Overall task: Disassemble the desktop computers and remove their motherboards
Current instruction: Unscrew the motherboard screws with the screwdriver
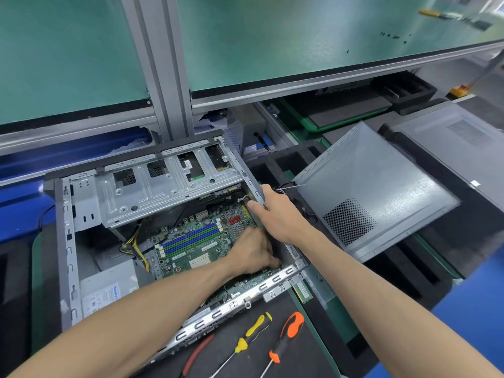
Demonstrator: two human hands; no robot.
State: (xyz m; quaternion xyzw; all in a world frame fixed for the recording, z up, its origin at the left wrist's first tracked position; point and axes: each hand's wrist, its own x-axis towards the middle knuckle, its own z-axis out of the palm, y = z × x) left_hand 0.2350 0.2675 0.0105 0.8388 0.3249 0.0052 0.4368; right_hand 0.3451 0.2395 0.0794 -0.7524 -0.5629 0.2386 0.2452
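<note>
Right hand gripping case edge, left hand curled on motherboard corner

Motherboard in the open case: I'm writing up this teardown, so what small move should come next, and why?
Probably lift the motherboard by its right edge. The left hand has its fingers curled down at that edge, the right hand grips the case wall, and both screwdrivers lie unused.

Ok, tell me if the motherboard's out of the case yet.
Still in: the motherboard lies flat inside the open case, left hand on it.
</note>
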